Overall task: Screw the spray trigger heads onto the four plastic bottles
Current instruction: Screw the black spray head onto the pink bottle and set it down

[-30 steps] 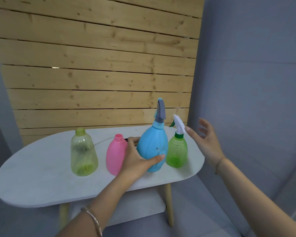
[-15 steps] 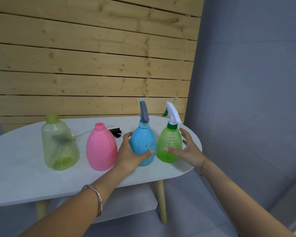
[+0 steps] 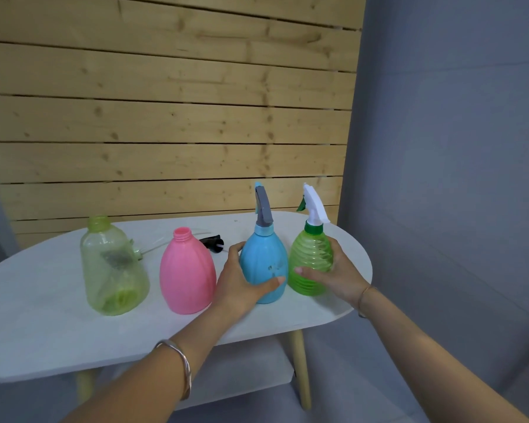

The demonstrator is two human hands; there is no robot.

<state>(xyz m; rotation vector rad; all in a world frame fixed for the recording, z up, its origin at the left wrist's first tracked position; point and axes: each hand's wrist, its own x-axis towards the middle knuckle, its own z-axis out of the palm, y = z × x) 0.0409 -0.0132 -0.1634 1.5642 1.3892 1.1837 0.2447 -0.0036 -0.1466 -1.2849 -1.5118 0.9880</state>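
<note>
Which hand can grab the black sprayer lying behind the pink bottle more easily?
Probably the left hand. It grips the blue bottle right next to the black sprayer. The right hand grips the green bottle farther away, with the blue bottle in between.

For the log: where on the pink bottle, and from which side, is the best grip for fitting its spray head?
Probably round the broad belly of the pink bottle, from its near left side. It stands upright, the left hand on the blue bottle crowds its right, and the open threaded neck must stay free.
</note>
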